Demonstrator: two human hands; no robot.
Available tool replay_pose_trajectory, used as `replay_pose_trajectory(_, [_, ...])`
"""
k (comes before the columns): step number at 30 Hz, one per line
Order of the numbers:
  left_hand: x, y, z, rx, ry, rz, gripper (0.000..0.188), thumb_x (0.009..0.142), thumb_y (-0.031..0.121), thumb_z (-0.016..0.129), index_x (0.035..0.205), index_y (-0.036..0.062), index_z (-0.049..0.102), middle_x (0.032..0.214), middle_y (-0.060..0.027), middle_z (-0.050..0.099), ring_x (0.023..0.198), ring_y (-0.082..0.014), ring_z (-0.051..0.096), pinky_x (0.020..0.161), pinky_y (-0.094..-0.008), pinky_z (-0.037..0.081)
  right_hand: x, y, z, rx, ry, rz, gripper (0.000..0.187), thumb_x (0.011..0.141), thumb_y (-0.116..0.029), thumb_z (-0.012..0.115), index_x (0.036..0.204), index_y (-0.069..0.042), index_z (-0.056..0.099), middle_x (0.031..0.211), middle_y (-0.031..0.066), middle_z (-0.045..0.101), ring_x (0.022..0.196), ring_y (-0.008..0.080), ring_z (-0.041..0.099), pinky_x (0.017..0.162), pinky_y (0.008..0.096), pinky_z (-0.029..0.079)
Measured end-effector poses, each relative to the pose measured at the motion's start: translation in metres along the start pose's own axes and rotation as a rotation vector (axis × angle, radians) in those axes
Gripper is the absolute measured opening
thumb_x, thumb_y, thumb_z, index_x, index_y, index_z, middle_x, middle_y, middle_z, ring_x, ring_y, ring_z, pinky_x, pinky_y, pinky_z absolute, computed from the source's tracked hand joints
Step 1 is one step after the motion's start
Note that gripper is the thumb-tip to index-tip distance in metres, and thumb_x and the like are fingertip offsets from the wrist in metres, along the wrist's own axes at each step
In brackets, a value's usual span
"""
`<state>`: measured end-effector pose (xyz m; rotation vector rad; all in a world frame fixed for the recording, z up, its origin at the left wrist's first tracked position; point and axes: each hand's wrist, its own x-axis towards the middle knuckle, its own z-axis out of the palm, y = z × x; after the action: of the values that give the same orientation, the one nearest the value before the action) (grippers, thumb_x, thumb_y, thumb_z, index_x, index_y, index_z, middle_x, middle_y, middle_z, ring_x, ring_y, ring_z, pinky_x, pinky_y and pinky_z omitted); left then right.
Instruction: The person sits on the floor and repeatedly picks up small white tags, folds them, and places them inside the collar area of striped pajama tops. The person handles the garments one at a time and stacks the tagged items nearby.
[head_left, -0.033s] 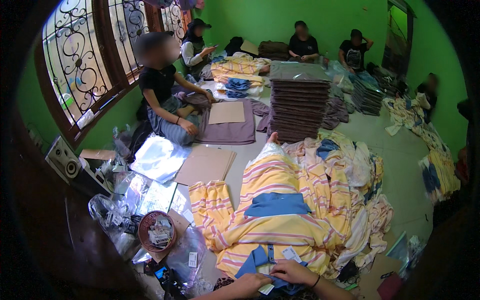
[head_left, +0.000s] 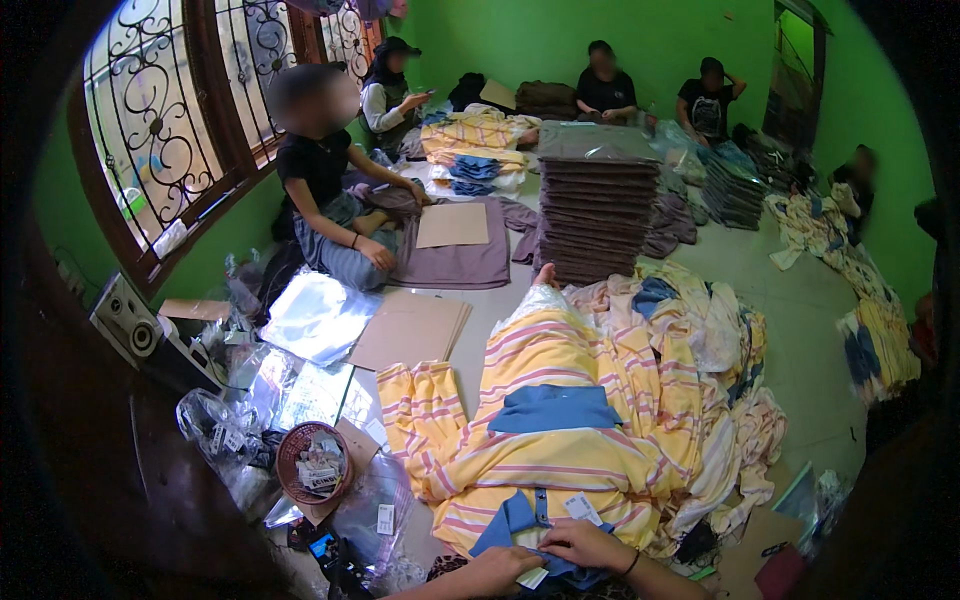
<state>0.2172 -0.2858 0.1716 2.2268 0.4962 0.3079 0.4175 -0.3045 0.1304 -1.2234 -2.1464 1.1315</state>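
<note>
A yellow polo shirt point(head_left: 570, 455) with pink and white stripes lies spread over my lap and legs, its blue collar point(head_left: 517, 515) toward me. My left hand point(head_left: 502, 569) pinches the near edge of the collar. Close beside it, my right hand point(head_left: 583, 546) has its fingers bent and closed on the same collar. A white hang tag point(head_left: 583, 508) rests on the shirt just above my right hand. Another small white tag point(head_left: 533, 578) shows below my left fingertips. The fingertips partly hide the cloth they hold.
Left of me are a brown basket point(head_left: 284, 462) of labels, plastic bags point(head_left: 318, 305), cardboard sheets point(head_left: 412, 330) and a speaker point(head_left: 128, 318). Rumpled striped garments point(head_left: 740, 430) lie right. Ahead stands a tall stack of packed dark clothes point(head_left: 598, 215). Several people sit around the room.
</note>
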Motion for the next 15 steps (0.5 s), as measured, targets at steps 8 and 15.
replay_pose_trajectory(8, [0.001, 0.003, -0.005, -0.027, -0.055, -0.047, 0.046, 0.052, 0.001, 0.059, 0.098, 0.0045, 0.055, 0.081, -0.0192, 0.057, 0.076, -0.0345, 0.055, 0.067, -0.0391, 0.045, -0.004, 0.001, 0.005, 0.065, 0.13, -0.019, 0.016, 0.078, -0.018, 0.058, 0.086, -0.004, 0.058, 0.08, 0.0125, 0.058, 0.079, 0.0286, 0.056, 0.07, 0.0341, 0.044])
replay_pose_trajectory(15, [0.001, -0.004, 0.002, 0.014, -0.046, -0.046, 0.046, 0.053, 0.005, 0.063, 0.098, 0.0044, 0.055, 0.079, -0.0187, 0.057, 0.075, -0.0347, 0.055, 0.066, -0.0403, 0.044, -0.004, 0.0, -0.011, 0.082, 0.033, 0.008, 0.016, 0.079, -0.019, 0.057, 0.085, -0.005, 0.058, 0.083, 0.0121, 0.058, 0.082, 0.029, 0.056, 0.072, 0.0342, 0.045])
